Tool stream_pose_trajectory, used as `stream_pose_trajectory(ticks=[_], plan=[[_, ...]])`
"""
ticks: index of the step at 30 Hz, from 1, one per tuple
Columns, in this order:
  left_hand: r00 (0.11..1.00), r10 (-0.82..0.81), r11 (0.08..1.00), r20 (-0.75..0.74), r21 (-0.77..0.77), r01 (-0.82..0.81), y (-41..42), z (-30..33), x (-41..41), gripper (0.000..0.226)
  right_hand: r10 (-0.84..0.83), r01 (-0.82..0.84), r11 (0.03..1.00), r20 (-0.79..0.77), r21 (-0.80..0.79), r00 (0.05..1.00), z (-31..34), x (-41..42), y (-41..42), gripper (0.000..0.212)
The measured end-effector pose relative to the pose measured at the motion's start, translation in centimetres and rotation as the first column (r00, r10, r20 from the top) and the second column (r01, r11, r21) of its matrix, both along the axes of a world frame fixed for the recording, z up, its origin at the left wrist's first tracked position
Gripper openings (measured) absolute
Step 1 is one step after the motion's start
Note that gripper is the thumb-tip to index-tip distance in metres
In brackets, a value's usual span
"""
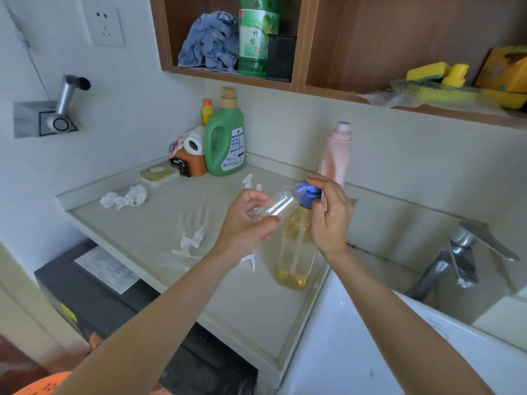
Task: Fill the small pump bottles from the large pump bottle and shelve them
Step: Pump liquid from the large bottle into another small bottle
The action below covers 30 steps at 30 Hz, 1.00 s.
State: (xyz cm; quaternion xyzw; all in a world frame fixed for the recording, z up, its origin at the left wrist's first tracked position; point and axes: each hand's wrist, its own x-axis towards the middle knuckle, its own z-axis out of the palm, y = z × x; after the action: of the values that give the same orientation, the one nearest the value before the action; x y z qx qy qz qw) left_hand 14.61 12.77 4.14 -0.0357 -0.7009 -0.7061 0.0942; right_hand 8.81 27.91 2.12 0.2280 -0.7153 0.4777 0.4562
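The large pump bottle [296, 246], clear with yellow liquid low in it and a blue pump head [306, 192], stands on the counter near the sink. My left hand [245, 223] grips a small clear bottle [278, 206], tilted with its mouth at the blue spout. My right hand [330, 215] rests over the blue pump head, fingers curled round it. Other small clear bottles and white pump tops [191, 242] lie on the counter to the left.
Beige counter [159, 223] with crumpled tissue [125, 196], a green detergent jug [225, 138] and a pink bottle [336, 155]. A faucet [456, 252] and white sink [356, 337] at right. Wooden shelf [427, 108] above holds sponges; a cubby holds cloth and a green bottle.
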Motion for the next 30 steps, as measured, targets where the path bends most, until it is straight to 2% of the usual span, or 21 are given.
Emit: stream_pose_trajectory(ticks=[7,10,16,26,30], plan=[[0.999,-0.041,0.987,-0.004,0.157,0.041,-0.3,0.8,0.0,0.024,0.041,-0.043,0.992,0.020,0.120,0.999,3.2,-0.8,1.5,0.039],[0.998,-0.068,0.977,0.003,0.204,0.066,-0.1,0.7,-0.2,0.020,0.051,-0.054,0.993,0.029,0.104,0.998,2.5,-0.6,1.5,0.042],[0.999,-0.031,0.985,0.037,0.173,0.025,0.3,-0.2,-0.8,0.015,0.041,-0.040,0.999,-0.007,0.035,0.999,0.3,-0.9,0.6,0.044],[0.999,-0.042,0.997,0.030,0.063,0.040,-0.4,0.4,-0.2,0.018,0.032,-0.034,0.996,0.019,0.079,0.999,2.0,0.1,0.3,0.037],[0.995,-0.089,0.986,0.048,0.149,0.080,-0.3,1.0,0.0,0.012,0.060,-0.066,0.993,0.060,0.102,0.996,3.3,-0.4,0.7,0.037]])
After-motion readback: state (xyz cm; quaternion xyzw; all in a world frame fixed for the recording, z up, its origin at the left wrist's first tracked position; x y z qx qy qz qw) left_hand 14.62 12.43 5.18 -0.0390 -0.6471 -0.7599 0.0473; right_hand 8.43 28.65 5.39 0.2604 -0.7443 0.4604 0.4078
